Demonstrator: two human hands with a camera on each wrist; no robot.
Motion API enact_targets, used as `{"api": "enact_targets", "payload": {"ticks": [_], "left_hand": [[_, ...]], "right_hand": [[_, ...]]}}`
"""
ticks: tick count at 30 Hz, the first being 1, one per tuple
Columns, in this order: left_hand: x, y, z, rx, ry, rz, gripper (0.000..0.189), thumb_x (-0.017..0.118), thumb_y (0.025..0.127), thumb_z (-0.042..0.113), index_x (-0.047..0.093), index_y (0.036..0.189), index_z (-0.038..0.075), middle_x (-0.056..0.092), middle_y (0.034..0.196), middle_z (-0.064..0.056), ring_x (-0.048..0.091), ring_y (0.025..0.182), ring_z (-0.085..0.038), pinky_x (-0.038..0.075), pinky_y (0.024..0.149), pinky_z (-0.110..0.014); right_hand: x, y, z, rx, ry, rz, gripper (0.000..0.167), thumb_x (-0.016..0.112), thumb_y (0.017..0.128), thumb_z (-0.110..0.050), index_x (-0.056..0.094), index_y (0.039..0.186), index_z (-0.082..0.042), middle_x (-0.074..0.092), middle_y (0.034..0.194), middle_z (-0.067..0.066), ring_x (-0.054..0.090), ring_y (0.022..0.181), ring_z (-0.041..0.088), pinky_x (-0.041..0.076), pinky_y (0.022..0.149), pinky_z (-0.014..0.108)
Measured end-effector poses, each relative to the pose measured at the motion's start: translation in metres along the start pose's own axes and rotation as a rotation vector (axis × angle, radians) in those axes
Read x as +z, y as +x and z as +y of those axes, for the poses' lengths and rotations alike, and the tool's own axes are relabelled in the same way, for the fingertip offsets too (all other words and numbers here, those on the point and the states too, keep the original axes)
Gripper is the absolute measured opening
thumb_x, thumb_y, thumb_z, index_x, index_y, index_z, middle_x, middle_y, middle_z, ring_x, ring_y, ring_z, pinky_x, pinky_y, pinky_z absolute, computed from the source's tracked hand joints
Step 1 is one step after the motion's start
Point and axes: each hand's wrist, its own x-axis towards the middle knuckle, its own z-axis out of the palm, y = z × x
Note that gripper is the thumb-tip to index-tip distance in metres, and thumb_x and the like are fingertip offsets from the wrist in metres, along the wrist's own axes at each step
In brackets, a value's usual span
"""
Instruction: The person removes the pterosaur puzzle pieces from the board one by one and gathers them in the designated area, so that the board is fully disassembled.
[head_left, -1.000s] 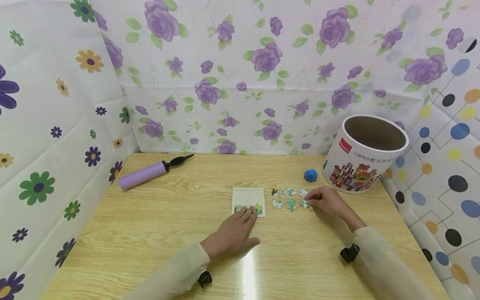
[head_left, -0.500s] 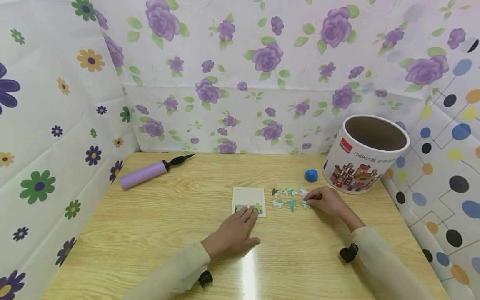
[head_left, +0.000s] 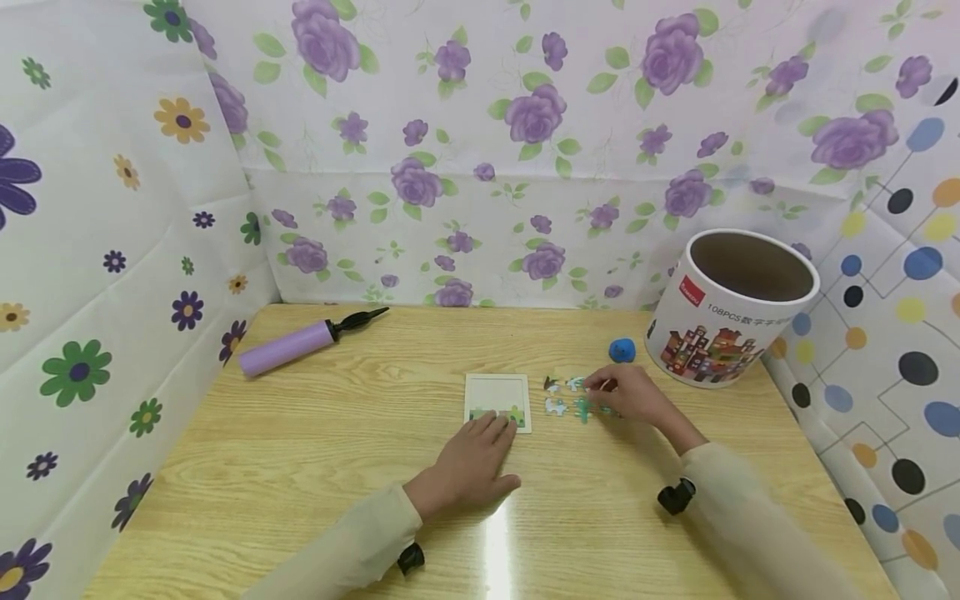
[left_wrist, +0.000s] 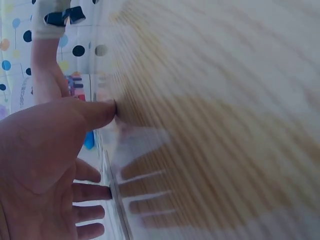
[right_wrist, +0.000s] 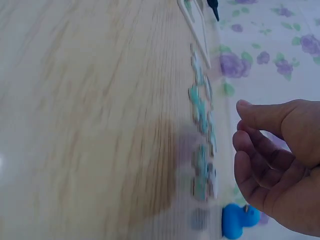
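Observation:
My left hand [head_left: 467, 467] lies flat with fingers straight, its fingertips on the near edge of a small square puzzle tray [head_left: 497, 393]. Green pieces [head_left: 517, 414] fill part of the tray's near side. To the right of it, loose jigsaw pieces [head_left: 556, 407] are laid out in two rows. Over the right end of these rows hovers my right hand [head_left: 636, 396], hiding some of them in the head view. In the right wrist view, thumb and fingers of the right hand [right_wrist: 280, 165] are loosely bent above the pieces [right_wrist: 198, 107], with nothing visible between them.
A blue toy duck [head_left: 622, 350] sits behind the pieces. At the back right stands a large white tub [head_left: 731, 317]. A purple hand pump [head_left: 288, 350] lies at the back left. Patterned cloth [head_left: 465, 167] walls the wooden table [head_left: 322, 450] on three sides.
My right hand has moved left from the right end of the rows, leaving the piece it was touching, and now hangs over the middle pieces. The left hand has stayed still.

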Motion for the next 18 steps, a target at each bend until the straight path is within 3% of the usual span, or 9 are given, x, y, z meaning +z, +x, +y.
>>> {"api": "enact_targets", "payload": {"ticks": [7,14,18], "left_hand": [[0.001,-0.002,0.005,0.007,0.045,0.004,0.075,0.044,0.106,0.054,0.037,0.156,-0.001,0.036,0.162,-0.018,0.033,0.150,-0.030,0.032,0.120,-0.042],[0.003,-0.004,0.010,0.029,-0.009,0.003,0.080,0.038,0.107,0.056,0.032,0.156,-0.007,0.029,0.163,-0.026,0.028,0.153,-0.033,0.025,0.124,-0.040],[0.003,-0.005,0.013,0.024,0.011,-0.002,0.084,0.035,0.106,0.060,0.034,0.155,-0.008,0.030,0.162,-0.026,0.027,0.153,-0.033,0.025,0.124,-0.040]], "right_hand": [[0.018,0.019,-0.027,-0.050,0.012,-0.046,0.015,0.075,0.094,-0.013,0.080,0.108,-0.010,0.073,0.092,-0.002,0.067,0.084,0.013,0.057,0.076,0.036],[0.037,0.039,-0.045,-0.081,0.017,-0.098,0.016,0.076,0.094,-0.014,0.079,0.109,-0.011,0.074,0.095,-0.004,0.065,0.081,0.009,0.056,0.074,0.032],[0.046,0.048,-0.054,-0.100,0.031,-0.135,0.016,0.073,0.096,-0.015,0.079,0.110,-0.012,0.074,0.097,-0.003,0.064,0.078,0.007,0.055,0.071,0.030]]}}
